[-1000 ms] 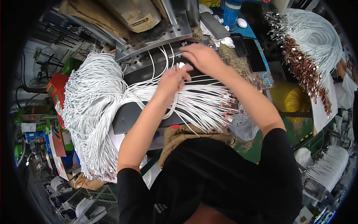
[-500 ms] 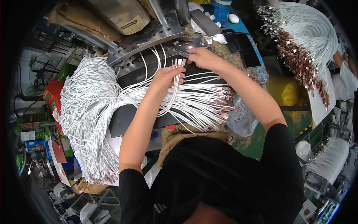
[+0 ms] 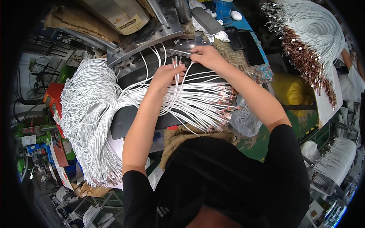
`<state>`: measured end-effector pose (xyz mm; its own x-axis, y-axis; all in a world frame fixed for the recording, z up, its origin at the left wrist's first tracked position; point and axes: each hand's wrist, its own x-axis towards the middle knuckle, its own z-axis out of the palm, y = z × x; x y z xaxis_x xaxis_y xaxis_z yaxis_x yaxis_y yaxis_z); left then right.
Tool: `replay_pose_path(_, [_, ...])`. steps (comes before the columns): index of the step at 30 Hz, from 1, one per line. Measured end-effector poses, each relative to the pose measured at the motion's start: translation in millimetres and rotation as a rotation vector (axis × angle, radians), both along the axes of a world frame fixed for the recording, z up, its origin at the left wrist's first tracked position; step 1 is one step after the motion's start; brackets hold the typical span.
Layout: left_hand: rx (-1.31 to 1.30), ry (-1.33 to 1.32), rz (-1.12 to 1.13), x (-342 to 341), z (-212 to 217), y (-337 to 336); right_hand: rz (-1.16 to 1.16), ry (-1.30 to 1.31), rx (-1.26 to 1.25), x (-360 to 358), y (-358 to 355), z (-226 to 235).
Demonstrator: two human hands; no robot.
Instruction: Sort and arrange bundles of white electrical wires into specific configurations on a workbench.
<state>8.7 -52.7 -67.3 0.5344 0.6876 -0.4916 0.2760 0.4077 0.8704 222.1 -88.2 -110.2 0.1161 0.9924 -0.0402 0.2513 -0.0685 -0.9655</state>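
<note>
White cables [image 3: 182, 81] pinched by left hand [image 3: 166, 76] | right hand [image 3: 203, 56] reaching forward

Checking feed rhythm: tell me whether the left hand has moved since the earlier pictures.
Cannot tell: the camera shifted. The left hand holds cable ends near the perforated metal plate, much as before.

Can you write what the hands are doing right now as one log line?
left hand: holds white cables, ends up | right hand: pinches a cable end at metal plate | cable pile: left
</note>
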Motion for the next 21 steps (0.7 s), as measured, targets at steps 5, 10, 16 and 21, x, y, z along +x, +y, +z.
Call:
replay_pose_path(5, [0.065,0.073,-0.055,-4,-10,6,0.022,-0.011,-0.041,0,-1,5])
replay_pose_path(10, [0.061,0.056,-0.092,0,-5,5,0.082,-0.164,0.033,-3,-7,6])
replay_pose_path(16, [0.035,-0.003,-0.013,-6,-2,7,0.103,-0.112,-0.064,14,-5,8])
replay_pose_path(21, [-0.042,-0.024,0.011,-12,-1,11,0.091,-0.051,-0.102,19,-4,6])
